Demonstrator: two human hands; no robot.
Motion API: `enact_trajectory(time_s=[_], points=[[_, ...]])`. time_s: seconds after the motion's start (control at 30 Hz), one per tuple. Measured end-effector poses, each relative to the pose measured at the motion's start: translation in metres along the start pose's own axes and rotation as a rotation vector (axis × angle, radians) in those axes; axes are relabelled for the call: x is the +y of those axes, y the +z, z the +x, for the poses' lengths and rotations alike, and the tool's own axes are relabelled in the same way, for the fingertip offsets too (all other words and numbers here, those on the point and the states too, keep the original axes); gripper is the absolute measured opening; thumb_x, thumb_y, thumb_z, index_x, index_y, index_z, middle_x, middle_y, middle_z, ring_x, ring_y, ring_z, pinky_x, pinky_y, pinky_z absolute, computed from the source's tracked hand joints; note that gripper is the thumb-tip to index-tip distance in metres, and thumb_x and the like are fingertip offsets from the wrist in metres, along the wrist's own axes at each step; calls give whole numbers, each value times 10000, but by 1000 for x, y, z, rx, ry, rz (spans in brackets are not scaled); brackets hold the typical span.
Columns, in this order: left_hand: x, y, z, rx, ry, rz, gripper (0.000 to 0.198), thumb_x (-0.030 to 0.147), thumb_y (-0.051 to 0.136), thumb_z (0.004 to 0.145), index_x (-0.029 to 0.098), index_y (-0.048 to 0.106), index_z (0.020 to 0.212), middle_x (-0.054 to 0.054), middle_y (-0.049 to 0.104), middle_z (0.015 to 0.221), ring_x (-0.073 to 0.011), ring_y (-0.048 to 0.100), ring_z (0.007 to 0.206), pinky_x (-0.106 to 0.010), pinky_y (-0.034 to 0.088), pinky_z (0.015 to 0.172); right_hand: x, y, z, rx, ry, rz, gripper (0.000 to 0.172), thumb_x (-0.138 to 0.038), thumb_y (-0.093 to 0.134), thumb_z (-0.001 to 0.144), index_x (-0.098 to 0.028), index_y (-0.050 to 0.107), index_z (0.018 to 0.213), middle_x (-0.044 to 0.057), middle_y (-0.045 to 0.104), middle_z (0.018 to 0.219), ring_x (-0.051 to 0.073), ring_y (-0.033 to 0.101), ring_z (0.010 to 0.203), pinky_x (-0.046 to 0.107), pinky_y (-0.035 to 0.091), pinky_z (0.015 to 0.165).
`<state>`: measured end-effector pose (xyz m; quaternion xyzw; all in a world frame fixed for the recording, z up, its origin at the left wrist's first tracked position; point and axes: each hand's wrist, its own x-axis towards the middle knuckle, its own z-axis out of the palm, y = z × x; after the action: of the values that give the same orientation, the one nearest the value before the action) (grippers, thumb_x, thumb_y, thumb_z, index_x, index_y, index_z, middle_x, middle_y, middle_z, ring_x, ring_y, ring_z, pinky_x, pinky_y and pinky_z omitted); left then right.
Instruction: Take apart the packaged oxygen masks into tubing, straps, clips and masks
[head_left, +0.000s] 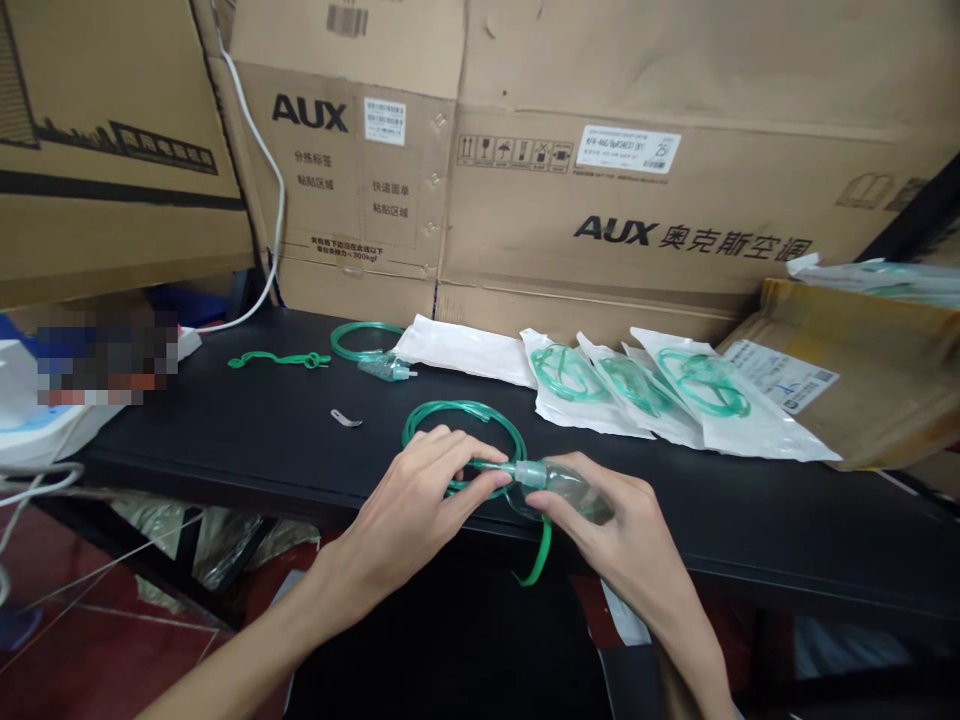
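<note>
My left hand pinches the end of a coiled green tube at the connector of a clear nebulizer cup. My right hand is closed around the clear oxygen mask, just right of its pale green connector. A green elastic strap hangs from the mask over the table's front edge. Behind my hands lie a second green tube with a small clear mask piece, and a loose green strap. A small curved metal blade rests to the left.
Several white packets with green tubing lie at the right, beside an open cardboard box. A blank white packet is behind. Large cartons wall the back of the black table. A white cable hangs at the left.
</note>
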<state>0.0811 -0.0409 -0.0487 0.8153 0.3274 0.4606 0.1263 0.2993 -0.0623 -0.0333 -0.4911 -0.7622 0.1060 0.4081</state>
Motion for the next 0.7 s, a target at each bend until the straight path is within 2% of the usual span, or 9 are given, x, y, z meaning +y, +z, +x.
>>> enact_trajectory(time_s=[0.23,0.4,0.7], points=[[-1,3,-1,-5,86,93,72,196,563,1057,189,634,1053,-2,734,1014,-182,598,862,-356,410,848,0,-1,0,-47,-9,9,200,-412,752,903,-246,729,1013,-28,762,874,161,650,703,249,491,697],[-3,5,-3,23,114,105,111,154,540,1051,176,624,982,-9,718,917,-180,565,790,-351,406,785,0,-1,0,-61,3,36,203,-396,776,884,-248,747,1021,-25,775,898,168,667,727,247,517,747],[-1,9,-1,83,113,112,121,132,556,1031,177,628,945,2,727,869,-170,550,734,-344,385,772,1,0,1,-59,12,71,161,-338,771,883,-248,775,1016,-6,802,968,187,709,782,261,543,810]])
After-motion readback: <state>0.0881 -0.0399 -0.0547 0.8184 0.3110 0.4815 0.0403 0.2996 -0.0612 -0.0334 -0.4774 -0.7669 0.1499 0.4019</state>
